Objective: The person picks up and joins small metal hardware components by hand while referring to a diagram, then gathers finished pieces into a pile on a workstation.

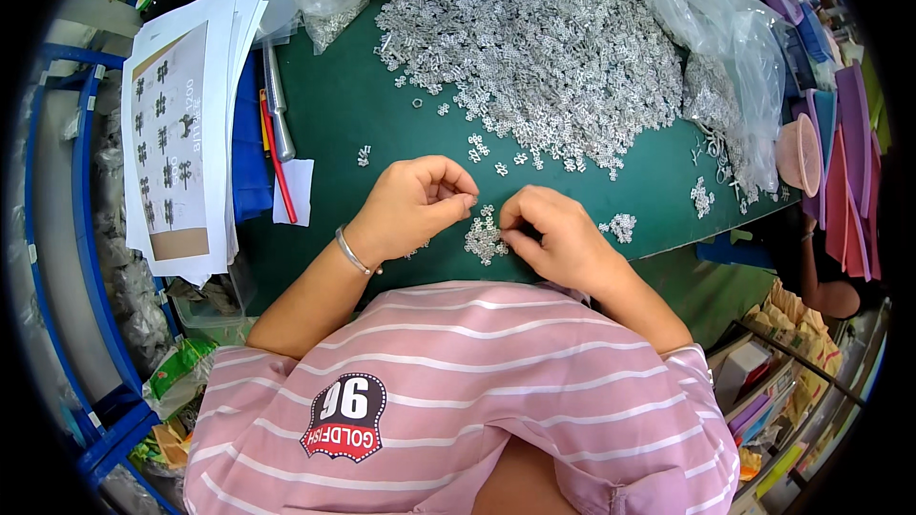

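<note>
Both my hands work over the green tabletop close to my body. My left hand, with a metal bangle at its wrist, is closed in a pinch; whatever is at its fingertips is too small to make out. My right hand is curled with thumb and fingers together, at the right edge of a small cluster of silver metal pieces. Its fingertips hide what they may hold. Under my left hand, a few more pieces show partly. Beyond lies a large heap of similar silver pieces.
Clear plastic bags of metal parts flank the heap. Left, printed sheets lie beside a red pen. Small groups of pieces sit right of my hand. Blue shelving stands left; coloured plastic bins stand right.
</note>
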A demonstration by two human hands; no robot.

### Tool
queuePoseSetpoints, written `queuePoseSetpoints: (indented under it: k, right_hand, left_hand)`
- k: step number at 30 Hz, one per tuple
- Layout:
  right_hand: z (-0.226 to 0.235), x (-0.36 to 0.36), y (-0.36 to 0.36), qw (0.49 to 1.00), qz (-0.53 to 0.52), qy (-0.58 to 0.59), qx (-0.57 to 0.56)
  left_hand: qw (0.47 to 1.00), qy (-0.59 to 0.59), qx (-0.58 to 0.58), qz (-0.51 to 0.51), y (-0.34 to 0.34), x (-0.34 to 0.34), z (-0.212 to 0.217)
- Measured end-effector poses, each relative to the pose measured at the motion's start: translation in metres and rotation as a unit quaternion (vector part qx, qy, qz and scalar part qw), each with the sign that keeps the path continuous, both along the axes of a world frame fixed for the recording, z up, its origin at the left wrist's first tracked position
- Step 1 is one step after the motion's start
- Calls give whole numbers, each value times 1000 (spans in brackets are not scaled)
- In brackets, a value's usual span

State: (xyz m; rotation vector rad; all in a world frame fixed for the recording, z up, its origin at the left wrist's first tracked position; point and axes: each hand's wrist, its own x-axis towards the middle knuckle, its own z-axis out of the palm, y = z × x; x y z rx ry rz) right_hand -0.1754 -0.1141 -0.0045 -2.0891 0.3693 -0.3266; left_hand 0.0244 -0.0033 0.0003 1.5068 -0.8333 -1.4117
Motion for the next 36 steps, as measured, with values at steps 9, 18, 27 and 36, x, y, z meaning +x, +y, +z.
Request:
queuePoseSetpoints:
  k: [9, 18, 27, 36]
  right_hand:
    - [2, 3, 4, 997, 16, 24, -77]
    - [3, 3, -1, 989, -63, -42, 128]
    - [8, 1, 5, 976, -109, -75, 175]
    - [21, -84, -42, 946, -278, -34, 164]
  left_hand:
    - [994, 93, -11, 59, 1, -9, -9]
    - [994, 90, -32, 60, 2, -13, -7]
    - [992, 102, -36, 58, 2, -29, 2]
    - [993, 69, -61, 73, 3, -25, 3]
